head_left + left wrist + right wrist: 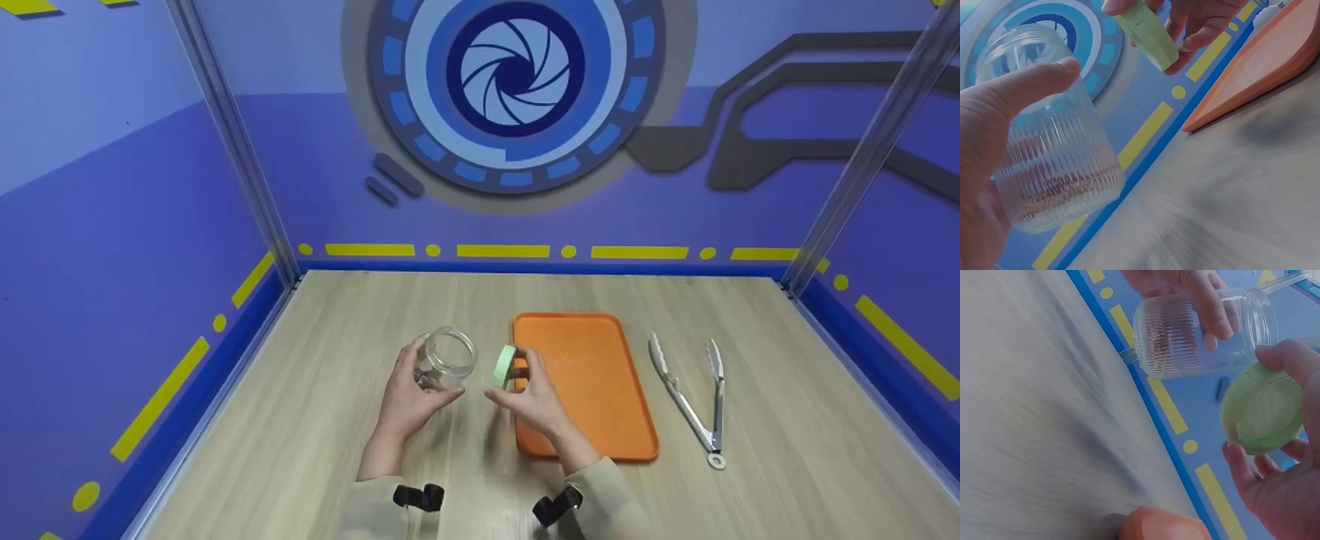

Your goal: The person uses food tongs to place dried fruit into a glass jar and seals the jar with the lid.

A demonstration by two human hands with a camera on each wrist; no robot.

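My left hand (409,397) grips a clear ribbed glass jar (1067,157), its thumb across the upper side. The jar's mouth is uncovered, and a thin layer of small brownish bits (1067,194) shows near its base in the left wrist view. To the right of the jar, my right hand (536,397) pinches a pale green round lid (1266,410) by its edge between thumb and fingers. In the head view the lid stands on edge, a short gap from the jar. The right wrist view shows the lid's hollow inner side.
An orange tray (592,382) lies on the wooden table (337,315), partly beneath the right hand in the head view. Metal tongs (694,412) with spread arms lie to its right. Blue printed walls (315,172) and metal posts (232,142) border the table.
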